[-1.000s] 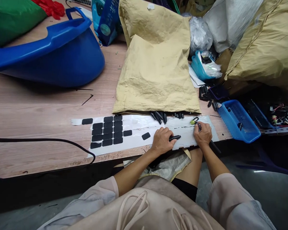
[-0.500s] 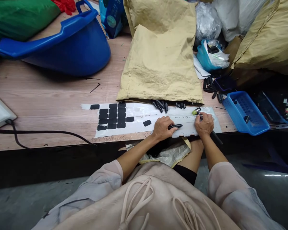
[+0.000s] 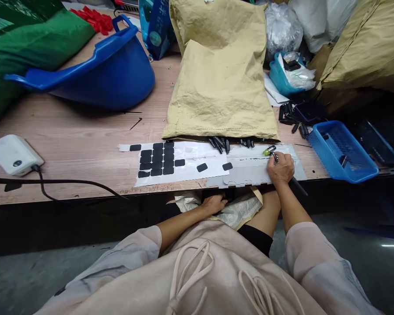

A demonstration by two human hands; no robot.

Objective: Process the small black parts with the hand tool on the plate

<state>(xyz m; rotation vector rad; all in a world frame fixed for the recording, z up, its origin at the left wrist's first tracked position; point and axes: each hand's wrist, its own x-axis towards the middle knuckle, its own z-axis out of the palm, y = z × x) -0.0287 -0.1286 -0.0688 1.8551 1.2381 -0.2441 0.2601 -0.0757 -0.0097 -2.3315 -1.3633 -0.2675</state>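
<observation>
Head view, looking down at the bench [image 3: 95, 131]. Right grip [image 3: 281, 168] closed around a small hammer-like tool [image 3: 268, 151]: its yellow-green and metallic head shows just beyond the knuckles, its dark handle runs out behind, past the bench edge. Pale board [image 3: 248, 172] lies beneath this grip and extends to its left.

Left grip [image 3: 216, 203] below the bench edge, at lap level, left of and nearer the body than the right grip. Fingers look curled; cannot tell whether anything is clamped in them. Open bag [image 3: 239, 212] with a silvery lining lies across the lap, right beside this grip.

White sheet [image 3: 187, 172] well left of the right grip, bearing a close block of black patches [image 3: 157, 158]. Lone black patch [image 3: 227, 166] sits between that block and the right grip, where sheet and board meet.

Slim black pieces [image 3: 218, 143] lie beyond and left of the right grip, along the hem of a large tan sack [image 3: 221, 92]. Blue basket [image 3: 354, 174] stands to the right of the right grip, small dark items inside. Far left of both grips: a blue basin [image 3: 121, 83] and, nearer the body, a white box [image 3: 16, 153] with a black cable.
</observation>
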